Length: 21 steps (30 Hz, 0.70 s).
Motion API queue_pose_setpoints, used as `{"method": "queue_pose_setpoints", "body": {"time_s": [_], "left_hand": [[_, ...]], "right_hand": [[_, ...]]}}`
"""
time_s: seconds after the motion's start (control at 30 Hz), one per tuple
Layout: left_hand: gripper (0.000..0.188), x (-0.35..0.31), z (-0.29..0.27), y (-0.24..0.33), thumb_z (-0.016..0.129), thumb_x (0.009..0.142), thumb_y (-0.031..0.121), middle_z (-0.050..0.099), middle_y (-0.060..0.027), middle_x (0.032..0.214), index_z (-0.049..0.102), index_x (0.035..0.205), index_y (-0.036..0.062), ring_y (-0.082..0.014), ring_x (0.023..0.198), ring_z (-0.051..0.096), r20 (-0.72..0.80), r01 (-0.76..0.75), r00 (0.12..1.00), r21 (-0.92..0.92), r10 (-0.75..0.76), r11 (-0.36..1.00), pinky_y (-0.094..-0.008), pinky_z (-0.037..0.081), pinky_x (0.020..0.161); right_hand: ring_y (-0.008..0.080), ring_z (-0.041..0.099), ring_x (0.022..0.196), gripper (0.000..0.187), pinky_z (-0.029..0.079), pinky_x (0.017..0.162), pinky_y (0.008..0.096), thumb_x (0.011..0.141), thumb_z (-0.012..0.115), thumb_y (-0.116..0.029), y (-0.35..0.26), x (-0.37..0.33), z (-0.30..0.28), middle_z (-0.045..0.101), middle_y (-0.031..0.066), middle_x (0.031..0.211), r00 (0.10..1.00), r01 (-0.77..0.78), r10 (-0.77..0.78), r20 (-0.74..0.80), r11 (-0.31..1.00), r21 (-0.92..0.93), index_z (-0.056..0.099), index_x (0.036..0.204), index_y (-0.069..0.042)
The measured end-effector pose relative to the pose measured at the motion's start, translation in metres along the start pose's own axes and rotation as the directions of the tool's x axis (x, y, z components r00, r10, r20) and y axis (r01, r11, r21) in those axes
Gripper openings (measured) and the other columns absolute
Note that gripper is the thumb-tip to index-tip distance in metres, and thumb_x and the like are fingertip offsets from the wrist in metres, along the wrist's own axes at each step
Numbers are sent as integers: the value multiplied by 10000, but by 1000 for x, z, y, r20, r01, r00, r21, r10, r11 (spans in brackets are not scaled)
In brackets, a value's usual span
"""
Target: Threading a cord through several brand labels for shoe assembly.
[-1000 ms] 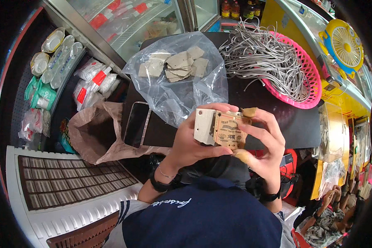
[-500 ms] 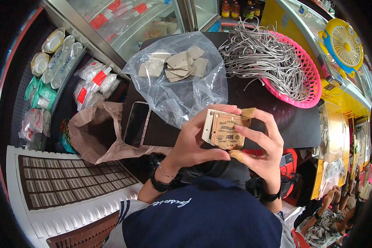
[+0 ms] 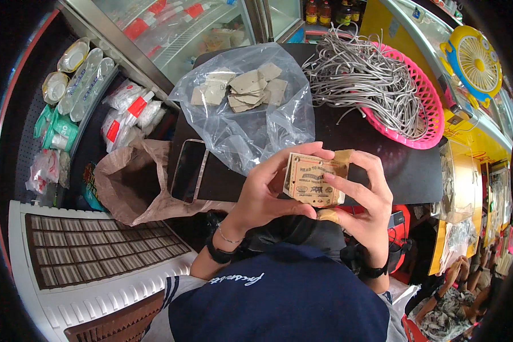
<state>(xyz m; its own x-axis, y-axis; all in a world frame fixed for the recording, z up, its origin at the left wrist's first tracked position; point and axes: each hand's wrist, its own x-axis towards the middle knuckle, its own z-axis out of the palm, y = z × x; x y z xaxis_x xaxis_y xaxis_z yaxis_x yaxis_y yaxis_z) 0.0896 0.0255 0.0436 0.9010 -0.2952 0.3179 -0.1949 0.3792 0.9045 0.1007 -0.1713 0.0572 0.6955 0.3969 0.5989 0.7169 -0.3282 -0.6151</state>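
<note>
Just past the near edge of the table I hold a stack of printed kraft cardboard tags [image 3: 309, 183], small squares with punched holes and dark print facing up. My left hand [image 3: 257, 194] is closed round the stack's left side, fingers along the far edge and thumb along the near one. My right hand [image 3: 371, 196] grips the right side, with tan coverings on the tips of the thumb and index finger; another finger lies on the printed face. Beyond them is a clear plastic bag [image 3: 256, 139] with loose grey cardboard tags [image 3: 251, 91] in it.
A pink basket [image 3: 433, 114] heaped with grey cords [image 3: 365, 74] stands at the table's right. A phone [image 3: 189, 171] and a brown bag [image 3: 119, 188] lie left. Shelves, a glass-fronted cabinet and a yellow-blue fan [image 3: 476, 65] surround the table. Another person's hands [image 3: 455, 271] show lower right.
The stack has tilted, so its printed face shows squarer and less of its left side edge is visible. Both hands have shifted only slightly and keep their grip.
</note>
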Motion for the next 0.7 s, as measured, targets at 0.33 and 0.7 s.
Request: {"method": "queue_pose_setpoints", "body": {"time_s": [0.33, 0.7], "left_hand": [[856, 1, -2, -1, 827, 618, 66, 485, -161, 1306, 370, 1335, -37, -211, 1173, 508, 32, -7, 999, 9, 7, 1000, -351, 446, 982], [918, 1, 1, 1, 877, 549, 203, 503, -139, 1257, 421, 1315, -15, -212, 1163, 503, -15, 16, 1000, 56, -15, 998, -345, 434, 978]], "right_hand": [[324, 531, 1039, 507, 411, 883, 426, 529, 768, -189, -1, -1, 0, 533, 145, 1167, 1000, -23, 23, 2, 1000, 5, 708, 1030, -137], [332, 530, 1047, 512, 408, 887, 431, 524, 761, -173, 1, -1, 1, 529, 153, 1173, 1000, -11, 11, 8, 1000, 17, 707, 1032, -136]]}}
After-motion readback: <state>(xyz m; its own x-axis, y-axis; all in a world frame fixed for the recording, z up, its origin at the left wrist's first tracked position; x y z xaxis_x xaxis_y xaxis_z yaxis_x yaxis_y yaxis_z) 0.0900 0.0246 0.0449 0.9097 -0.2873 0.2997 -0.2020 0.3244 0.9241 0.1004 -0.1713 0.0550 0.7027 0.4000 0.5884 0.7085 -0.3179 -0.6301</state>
